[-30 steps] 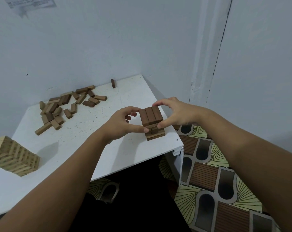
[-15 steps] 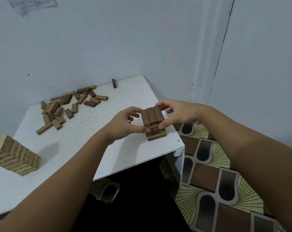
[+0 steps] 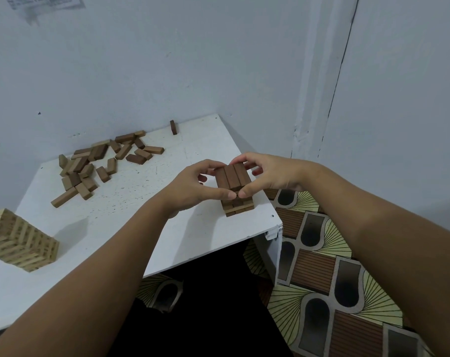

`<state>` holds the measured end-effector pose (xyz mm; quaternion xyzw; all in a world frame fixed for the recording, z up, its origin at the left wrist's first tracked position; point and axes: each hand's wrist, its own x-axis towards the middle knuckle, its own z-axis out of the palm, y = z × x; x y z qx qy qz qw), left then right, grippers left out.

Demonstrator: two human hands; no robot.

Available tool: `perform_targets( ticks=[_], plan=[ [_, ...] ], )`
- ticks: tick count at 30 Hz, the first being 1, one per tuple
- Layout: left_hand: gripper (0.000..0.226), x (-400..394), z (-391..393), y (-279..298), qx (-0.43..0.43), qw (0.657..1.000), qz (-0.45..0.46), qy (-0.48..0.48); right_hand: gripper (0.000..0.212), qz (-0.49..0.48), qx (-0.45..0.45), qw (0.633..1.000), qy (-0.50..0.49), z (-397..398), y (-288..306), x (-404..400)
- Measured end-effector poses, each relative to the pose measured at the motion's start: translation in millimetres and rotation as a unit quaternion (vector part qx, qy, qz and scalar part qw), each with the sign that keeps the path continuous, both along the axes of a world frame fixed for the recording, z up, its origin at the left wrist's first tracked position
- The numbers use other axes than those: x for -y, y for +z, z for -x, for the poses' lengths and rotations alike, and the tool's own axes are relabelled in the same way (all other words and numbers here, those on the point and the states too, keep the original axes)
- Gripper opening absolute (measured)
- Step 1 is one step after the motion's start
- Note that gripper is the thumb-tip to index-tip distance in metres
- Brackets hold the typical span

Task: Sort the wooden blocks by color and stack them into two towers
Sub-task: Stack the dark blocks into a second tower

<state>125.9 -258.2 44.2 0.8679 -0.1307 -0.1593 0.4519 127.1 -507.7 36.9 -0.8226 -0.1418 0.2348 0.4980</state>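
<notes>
A short dark brown tower [image 3: 235, 189] stands near the right front corner of the white table [image 3: 146, 202]. Its top layer is three dark blocks side by side. My left hand [image 3: 193, 188] and my right hand [image 3: 267, 175] grip that top layer from the left and right, thumbs almost meeting at its near end. A taller light wood tower [image 3: 17, 239] stands at the table's left front. A loose pile of dark and mid-brown blocks [image 3: 97, 163] lies at the back left.
One dark block [image 3: 173, 127] stands alone at the back edge by the wall. Walls close in behind and to the right. The table's right edge drops to a patterned floor [image 3: 334, 266].
Both hands have closed in tighter around the dark tower's top layer, thumbs now nearly touching at its near end. The blocks elsewhere have not moved.
</notes>
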Motion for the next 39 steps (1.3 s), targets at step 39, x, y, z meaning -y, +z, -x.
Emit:
perform_targets(
  ticks=[39],
  plan=[
    [0.030,-127,-23,-2,0.125,0.948,-0.117,0.269,0.045,0.173,0.160,0.971,-0.052,-54,54,-92]
  ],
)
